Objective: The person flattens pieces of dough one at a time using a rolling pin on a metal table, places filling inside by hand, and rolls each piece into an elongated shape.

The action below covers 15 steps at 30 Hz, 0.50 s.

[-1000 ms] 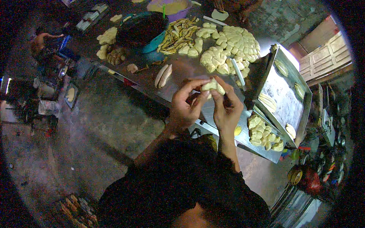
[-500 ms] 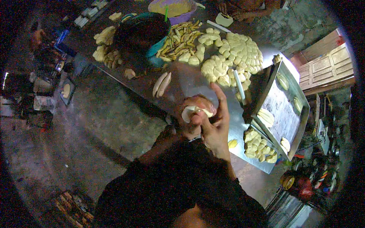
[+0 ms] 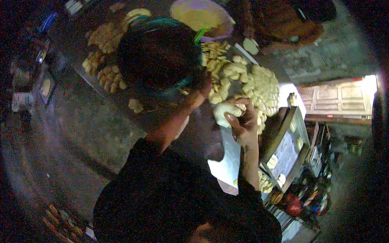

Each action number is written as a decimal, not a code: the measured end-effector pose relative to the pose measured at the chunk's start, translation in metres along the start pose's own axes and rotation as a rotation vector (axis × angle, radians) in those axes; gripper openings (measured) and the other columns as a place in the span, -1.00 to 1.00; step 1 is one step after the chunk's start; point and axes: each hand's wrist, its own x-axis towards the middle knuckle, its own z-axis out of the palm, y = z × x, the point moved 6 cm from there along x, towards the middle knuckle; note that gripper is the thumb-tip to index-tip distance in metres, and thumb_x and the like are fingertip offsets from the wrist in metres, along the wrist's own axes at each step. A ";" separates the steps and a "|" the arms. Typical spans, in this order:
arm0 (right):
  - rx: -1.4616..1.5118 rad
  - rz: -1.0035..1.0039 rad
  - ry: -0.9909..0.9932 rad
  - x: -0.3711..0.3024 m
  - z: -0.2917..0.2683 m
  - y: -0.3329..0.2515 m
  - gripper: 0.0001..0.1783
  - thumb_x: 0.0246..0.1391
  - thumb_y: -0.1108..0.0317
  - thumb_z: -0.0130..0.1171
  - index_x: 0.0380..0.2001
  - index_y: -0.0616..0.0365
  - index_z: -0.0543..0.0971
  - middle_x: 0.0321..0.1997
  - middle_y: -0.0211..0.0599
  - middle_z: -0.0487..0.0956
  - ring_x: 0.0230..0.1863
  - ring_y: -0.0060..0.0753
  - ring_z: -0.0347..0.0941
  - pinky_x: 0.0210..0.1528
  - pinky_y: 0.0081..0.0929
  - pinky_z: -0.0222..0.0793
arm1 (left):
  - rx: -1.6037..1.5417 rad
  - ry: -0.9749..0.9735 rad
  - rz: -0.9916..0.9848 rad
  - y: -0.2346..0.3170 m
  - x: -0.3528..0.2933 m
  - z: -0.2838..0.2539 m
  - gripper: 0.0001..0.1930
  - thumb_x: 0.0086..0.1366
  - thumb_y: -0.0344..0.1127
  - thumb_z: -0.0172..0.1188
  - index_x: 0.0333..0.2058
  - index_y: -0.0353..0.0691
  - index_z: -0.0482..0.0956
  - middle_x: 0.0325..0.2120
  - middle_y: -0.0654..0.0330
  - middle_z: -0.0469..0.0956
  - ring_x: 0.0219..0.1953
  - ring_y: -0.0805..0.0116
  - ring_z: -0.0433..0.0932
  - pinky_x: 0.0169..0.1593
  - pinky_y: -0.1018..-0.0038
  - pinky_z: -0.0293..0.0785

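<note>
My right hand (image 3: 246,123) is closed around a soft white piece of dough (image 3: 223,113), thumb pressed on it and fingers curled behind. My left arm stretches forward, and my left hand (image 3: 201,91) is beside a large dark basin with a teal rim (image 3: 160,24), close to a heap of yellow-brown strips (image 3: 214,56). Its fingers are dim and smeared. Many pale dough pieces (image 3: 263,87) lie clustered just beyond my right hand. A long pale piece (image 3: 182,127) shows partly behind my left forearm.
A metal baking tray (image 3: 298,139) with a few shaped dough pieces stands at the right. A purple bowl (image 3: 208,8) of yellowish contents sits at the far side. More dough lumps (image 3: 111,79) lie at the left edge. Another person (image 3: 279,24) is across the table.
My hands, together around the dough before, have parted. My left hand has reached forward to the basin and strips; the right keeps the dough. The whole view has shifted.
</note>
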 end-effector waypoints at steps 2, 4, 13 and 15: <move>-0.194 0.012 -0.192 0.041 0.045 -0.012 -0.61 0.05 0.60 0.30 -0.04 0.15 0.49 -0.08 -0.24 0.62 -0.05 -0.28 0.58 0.03 -0.34 0.50 | -0.095 -0.081 -0.062 -0.009 0.005 0.017 -0.67 0.23 -0.37 0.26 -0.04 -0.30 0.53 -0.13 0.05 0.57 0.03 -0.01 0.53 0.10 0.18 0.45; -0.481 -0.163 -0.413 0.080 0.096 -0.025 -0.59 0.12 0.48 0.25 0.06 0.14 0.47 -0.04 -0.13 0.63 -0.02 -0.23 0.59 0.09 -0.33 0.49 | -0.198 -0.129 -0.124 -0.009 -0.001 0.030 -0.68 0.24 -0.36 0.25 -0.04 -0.30 0.54 -0.14 0.05 0.58 0.02 0.00 0.54 0.10 0.19 0.46; -1.144 0.098 -1.241 0.161 0.193 0.075 -0.48 0.29 0.16 0.03 0.27 0.03 0.36 0.01 0.01 0.59 -0.02 0.10 0.57 0.00 -0.04 0.51 | -0.543 -0.086 -0.378 -0.009 -0.015 0.059 -0.70 0.26 -0.35 0.24 -0.05 -0.31 0.55 -0.17 0.05 0.61 -0.04 0.05 0.59 0.08 0.22 0.49; -1.144 0.177 -1.264 0.162 0.183 0.094 -0.50 0.34 0.11 -0.05 0.27 0.02 0.36 0.00 0.02 0.60 -0.01 0.10 0.56 0.00 -0.01 0.51 | -0.638 -0.070 -0.439 -0.003 -0.026 0.052 -0.70 0.26 -0.34 0.24 -0.05 -0.31 0.55 -0.17 0.05 0.61 -0.05 0.06 0.60 0.07 0.23 0.49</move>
